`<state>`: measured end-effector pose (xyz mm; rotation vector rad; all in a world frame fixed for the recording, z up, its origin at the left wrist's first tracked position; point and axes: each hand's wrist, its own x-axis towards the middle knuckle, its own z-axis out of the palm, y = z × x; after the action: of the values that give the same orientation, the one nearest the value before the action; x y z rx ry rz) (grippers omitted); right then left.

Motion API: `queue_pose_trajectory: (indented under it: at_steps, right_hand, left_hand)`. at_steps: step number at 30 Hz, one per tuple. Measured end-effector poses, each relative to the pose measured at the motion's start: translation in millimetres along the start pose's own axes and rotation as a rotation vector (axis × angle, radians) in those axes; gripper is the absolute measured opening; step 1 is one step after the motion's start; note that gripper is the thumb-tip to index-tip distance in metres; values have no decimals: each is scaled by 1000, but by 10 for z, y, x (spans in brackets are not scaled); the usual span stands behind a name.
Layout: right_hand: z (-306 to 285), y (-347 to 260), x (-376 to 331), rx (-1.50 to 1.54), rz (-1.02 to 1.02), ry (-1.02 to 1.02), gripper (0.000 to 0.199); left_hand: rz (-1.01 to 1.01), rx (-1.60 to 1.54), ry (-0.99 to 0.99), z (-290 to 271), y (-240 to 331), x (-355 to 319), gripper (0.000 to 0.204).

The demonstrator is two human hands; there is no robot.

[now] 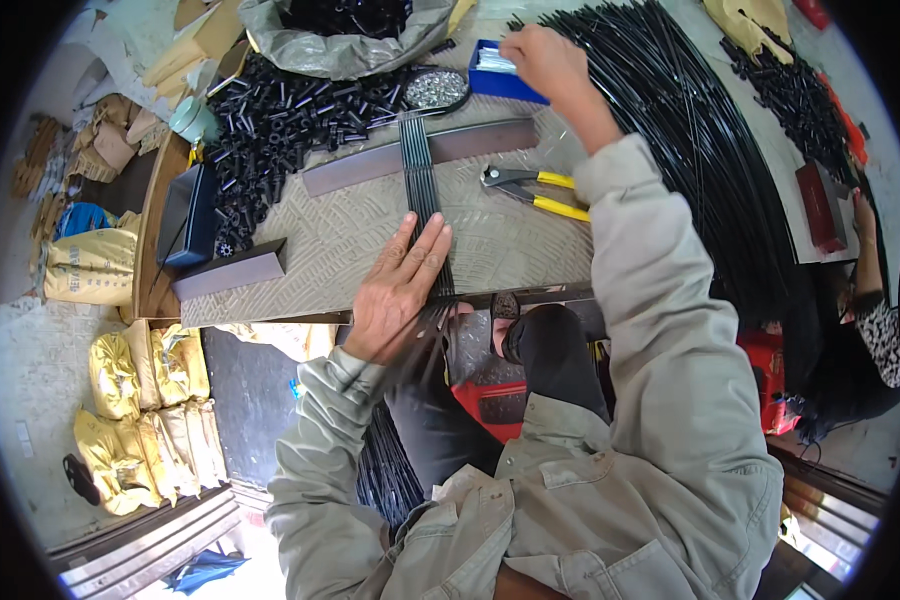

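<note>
My left hand [395, 285] lies with its fingers stretched out on a bundle of thin black rods [419, 160]. The bundle runs from the table's near edge across a long metal bar [360, 172]. At the back, my right hand [550, 62] reaches to a small blue box [510, 85] of clear or silvery thin pieces [494, 60]. Its fingers are bent together at the box's rim, and what they hold, if anything, is hidden. Pliers with yellow handles [535, 188] rest on the table right of the bundle.
Short black tubes [280, 110] lie heaped at the left, by a dish of small silvery parts [436, 90] and a grey sack [345, 60]. Long black rods [670, 130] cover the right side. Another person's arm [865, 240] shows far right, near a dark red box [820, 205].
</note>
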<state>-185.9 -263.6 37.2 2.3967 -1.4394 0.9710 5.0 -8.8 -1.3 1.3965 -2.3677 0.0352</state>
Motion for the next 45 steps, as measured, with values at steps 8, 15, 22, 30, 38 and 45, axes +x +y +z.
queue_pose_trajectory:
  at_steps: [8,15,22,30,38,45]
  right_hand:
    - [196,435,382,-70,-193,-352,8]
    - [190,417,369,70,-216,-403,8]
    - [95,397,313,147,-158,-424,8]
    - [-1379,-734,-531,1298,-32,-411,14]
    - [-2231,-1292,-1261,513,-657,217,15]
    - [-2056,-1328,-1368,649,-447,155,26]
  left_hand:
    - [-6,65,29,55,-16,-9,67]
    - [11,59,34,-31,-21,-27,70]
    - [23,28,36,54,8,-143,81]
    - [38,172,98,-57,66,-84,90]
    - [-19,-1217,182,-1120,551,112,55]
    - [-49,-1091,290,-1251,651,102,23]
